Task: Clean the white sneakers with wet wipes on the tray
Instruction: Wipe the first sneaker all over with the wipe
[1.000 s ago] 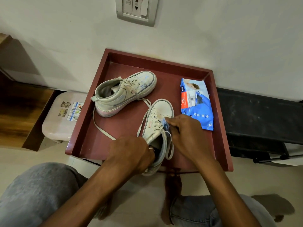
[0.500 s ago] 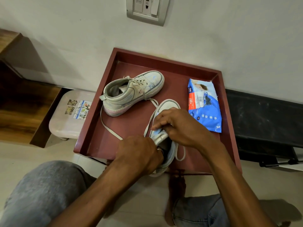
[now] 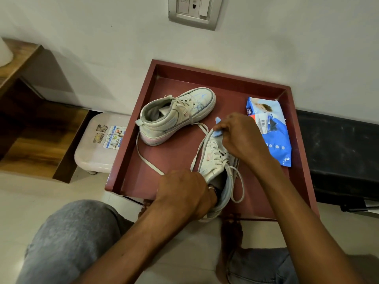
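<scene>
1. Head view, work surface: a dark red tray (image 3: 221, 75) stands against the wall, its near edge just ahead of the person's knees in grey trousers (image 3: 67, 238).
2. Head view, task items on the tray:
   - Near sneaker (image 3: 213, 160): in the front middle of the tray, toe pointing away from the person, laces loose.
   - Far sneaker (image 3: 176, 115): lies in the rear left part, toe toward the right, apart from the near sneaker. One long lace (image 3: 147, 158) trails across the tray floor.
   - Wipes pack (image 3: 270, 132): blue and white, flat along the right wall of the tray.
3. Head view, left hand (image 3: 184, 193): fingers are curled round the heel and collar of the near sneaker and grip it.
4. Head view, right hand (image 3: 235, 136): fingertips are pressed together and pinch a blue wet wipe (image 3: 217, 131) at the front of the near sneaker. The hand covers the toe, so the exact contact spot cannot be told.
5. Head view, surroundings:
   - White plastic stool (image 3: 96, 144) beside the tray's left wall.
   - Wooden shelf (image 3: 30, 130) further left.
   - Wall socket (image 3: 193, 11) above the tray.
   - Black bench (image 3: 338, 156) to the right.
</scene>
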Demonstrator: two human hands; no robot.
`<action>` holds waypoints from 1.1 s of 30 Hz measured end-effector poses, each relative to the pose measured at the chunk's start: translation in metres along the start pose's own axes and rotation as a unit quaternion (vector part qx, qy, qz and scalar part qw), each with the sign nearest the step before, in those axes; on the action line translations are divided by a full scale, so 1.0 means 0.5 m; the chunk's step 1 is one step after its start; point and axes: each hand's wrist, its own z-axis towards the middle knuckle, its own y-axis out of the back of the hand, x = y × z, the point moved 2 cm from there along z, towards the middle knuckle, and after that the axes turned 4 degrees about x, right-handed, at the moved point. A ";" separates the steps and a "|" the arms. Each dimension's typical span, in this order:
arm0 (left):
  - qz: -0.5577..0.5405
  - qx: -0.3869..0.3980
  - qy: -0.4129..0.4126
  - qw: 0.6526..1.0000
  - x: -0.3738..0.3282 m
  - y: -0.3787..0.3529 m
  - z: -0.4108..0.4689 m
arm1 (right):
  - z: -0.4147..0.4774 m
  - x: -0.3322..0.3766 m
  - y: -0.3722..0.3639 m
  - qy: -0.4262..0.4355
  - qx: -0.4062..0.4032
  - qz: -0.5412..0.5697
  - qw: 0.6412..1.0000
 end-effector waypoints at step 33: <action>0.001 -0.007 0.013 1.000 -0.002 0.003 -0.001 | -0.036 -0.043 0.002 -0.145 0.009 -0.144 0.979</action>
